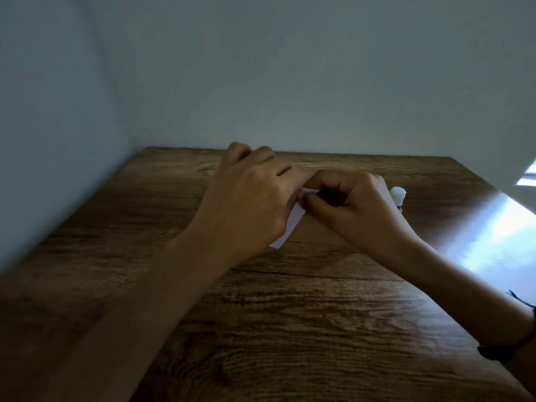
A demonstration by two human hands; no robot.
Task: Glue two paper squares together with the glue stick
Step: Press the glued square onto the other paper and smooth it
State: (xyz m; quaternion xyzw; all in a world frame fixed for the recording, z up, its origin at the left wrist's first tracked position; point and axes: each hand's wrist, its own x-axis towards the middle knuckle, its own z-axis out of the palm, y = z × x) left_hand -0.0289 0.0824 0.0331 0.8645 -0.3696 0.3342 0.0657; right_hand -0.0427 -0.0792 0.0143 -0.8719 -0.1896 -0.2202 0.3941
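Note:
Both hands meet over the middle of the wooden table (290, 314). My left hand (249, 204) covers most of a white paper square (290, 224), whose lower corner pokes out beneath the palm. My right hand (351, 204) pinches the paper's upper edge with thumb and forefinger. I cannot tell whether one sheet or two lie there. A white glue stick (398, 195) with a blue label stands just behind my right hand, mostly hidden by it.
Pale walls close the table in at the back and on the left. Bright window light glares on the table's right side (493, 236). A dark band sits on my right wrist (504, 351).

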